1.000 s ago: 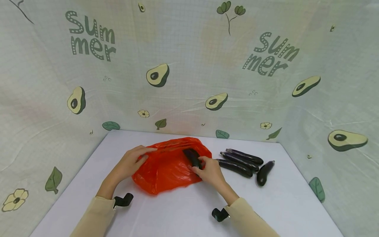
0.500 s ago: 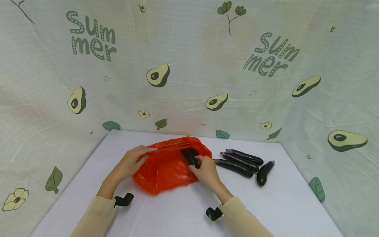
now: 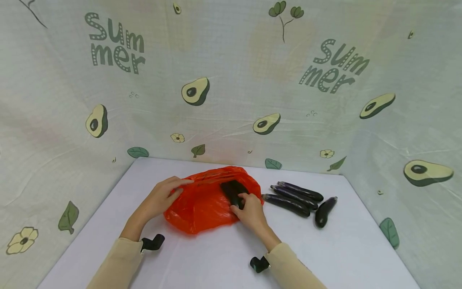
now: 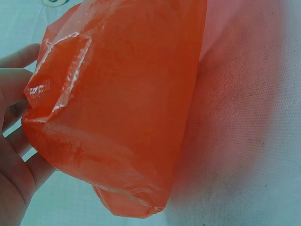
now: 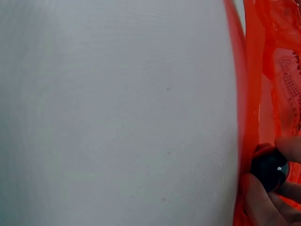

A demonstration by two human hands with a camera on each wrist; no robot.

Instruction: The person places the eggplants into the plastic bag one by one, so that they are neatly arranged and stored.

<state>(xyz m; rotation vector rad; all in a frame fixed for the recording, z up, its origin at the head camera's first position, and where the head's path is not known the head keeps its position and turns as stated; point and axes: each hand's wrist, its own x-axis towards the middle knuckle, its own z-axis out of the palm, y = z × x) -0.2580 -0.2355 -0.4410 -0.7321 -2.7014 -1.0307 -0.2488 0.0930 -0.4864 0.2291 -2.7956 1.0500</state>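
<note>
Eggplant [image 3: 231, 194] gripped in R hand [image 3: 250, 210] at mouth of red bag [image 3: 205, 208], 2nd eggplant [image 3: 240, 187] alongside. L hand [image 3: 163, 196] touching bag's left side, fingers relaxed. Prob best: keep it parallel, steady bag w/ L, release gently.

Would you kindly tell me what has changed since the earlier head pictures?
The right hand, gripping an eggplant throughout, has shifted slightly left at the red bag, so more of another dark shape shows beside the eggplant. The left hand at the bag and the four eggplants on the table stayed put.
</note>
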